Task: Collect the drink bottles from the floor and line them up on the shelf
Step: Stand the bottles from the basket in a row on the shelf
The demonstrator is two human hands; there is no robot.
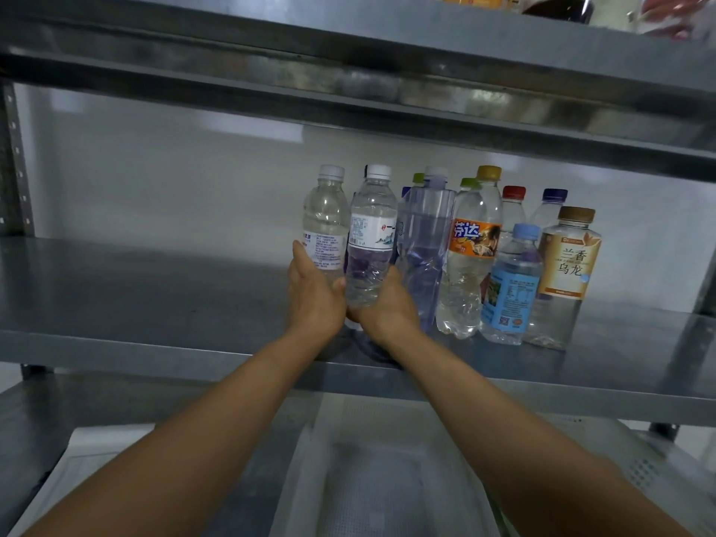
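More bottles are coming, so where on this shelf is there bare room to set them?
Bare shelf runs from the leftmost bottle to the left post; a smaller patch lies right of the tea bottle. Between them, mountain-label bottle included, it is crowded.

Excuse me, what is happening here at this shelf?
A person is lining up drink bottles on a metal shelf. The left hand grips one white-capped water bottle and the right hand grips a second water bottle, both at the left end of the bottles already standing there, such as the Fanta bottle and oolong tea bottle.
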